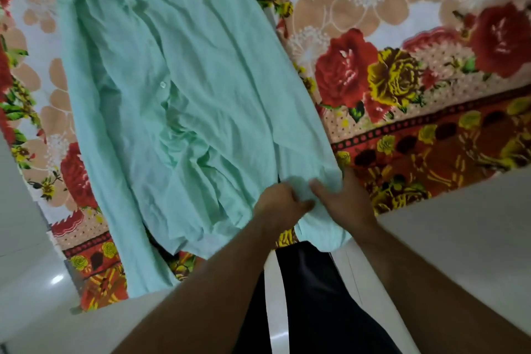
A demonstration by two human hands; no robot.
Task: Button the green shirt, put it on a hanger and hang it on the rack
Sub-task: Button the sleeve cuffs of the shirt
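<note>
hands point(283, 204) point(342, 198) gripping green shirt point(186, 95) hem, floral bedsheet point(402, 37)

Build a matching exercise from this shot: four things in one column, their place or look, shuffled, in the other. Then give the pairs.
1 green shirt
2 left hand
3 button
4 bedsheet

a red and yellow flowers
b grips the shirt's hem
c spread over the bedsheet
d midway up the shirt's front

Pairs: 1-c, 2-b, 3-d, 4-a

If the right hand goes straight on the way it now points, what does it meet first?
The shirt: the right hand holds its hem, and more of it lies ahead on the bedsheet; depth is unclear.
</note>
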